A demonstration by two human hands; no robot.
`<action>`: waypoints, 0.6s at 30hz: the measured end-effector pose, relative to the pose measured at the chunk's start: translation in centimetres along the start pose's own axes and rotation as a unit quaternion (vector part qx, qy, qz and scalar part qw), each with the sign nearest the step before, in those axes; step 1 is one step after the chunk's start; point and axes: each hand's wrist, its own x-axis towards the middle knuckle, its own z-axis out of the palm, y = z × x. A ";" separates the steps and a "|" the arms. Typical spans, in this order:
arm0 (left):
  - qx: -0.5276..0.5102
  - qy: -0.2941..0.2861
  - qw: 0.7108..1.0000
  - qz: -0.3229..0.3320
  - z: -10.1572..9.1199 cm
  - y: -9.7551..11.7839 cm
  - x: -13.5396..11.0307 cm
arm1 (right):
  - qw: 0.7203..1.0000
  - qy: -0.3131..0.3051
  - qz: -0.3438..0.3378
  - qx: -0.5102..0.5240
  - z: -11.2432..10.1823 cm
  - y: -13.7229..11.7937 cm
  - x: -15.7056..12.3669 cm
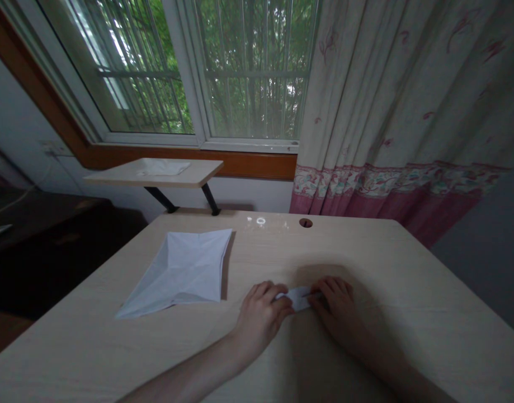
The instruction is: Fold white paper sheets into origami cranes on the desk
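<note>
So the big white folded paper (193, 266) on the pale wood-grain desk (386, 268) is kind of a shallow open tray: sides turned up, crease lines crossing the inside, and one corner pulled out into a long point toward the desk's left edge. I'll use that as my landmark.

Behind it and a bit left there's a small raised shelf (114, 173) on black legs, with something thin, white and crumpled (162, 167) lying on top; too blurry to say what it is. The round cable hole (306, 223) is behind the big folded paper and off to the right, with a dark slot showing in it.

Now the small folded paper (298, 299): it's right of the big one, just a little nearer the person, low over the desk. White, compact, looks like a flattened strip, lighter in the middle, both ends hidden by fingers. The left hand (260, 310) has its left end pinched between thumb and fingers, and the right hand (338, 305) has a narrow pinch on the right end.
</note>
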 end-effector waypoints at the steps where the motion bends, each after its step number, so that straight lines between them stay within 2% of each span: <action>1: -0.013 -0.002 1.000 -0.004 0.0 0.0 0.1 | 1.000 0.003 0.004 -0.004 0.0 -0.1 0.0; 8: -0.097 0.009 0.992 -0.078 0.6 -0.1 0.4 | 0.999 -0.020 0.019 0.017 -0.2 -0.1 0.0; 14: -0.045 -0.032 0.989 -0.139 0.2 0.2 0.8 | 0.998 -0.022 0.029 0.043 0.0 0.0 0.0; 18: -0.063 -0.047 0.982 -0.169 -0.2 0.2 1.1 | 0.997 -0.024 0.036 0.057 -0.1 0.1 0.1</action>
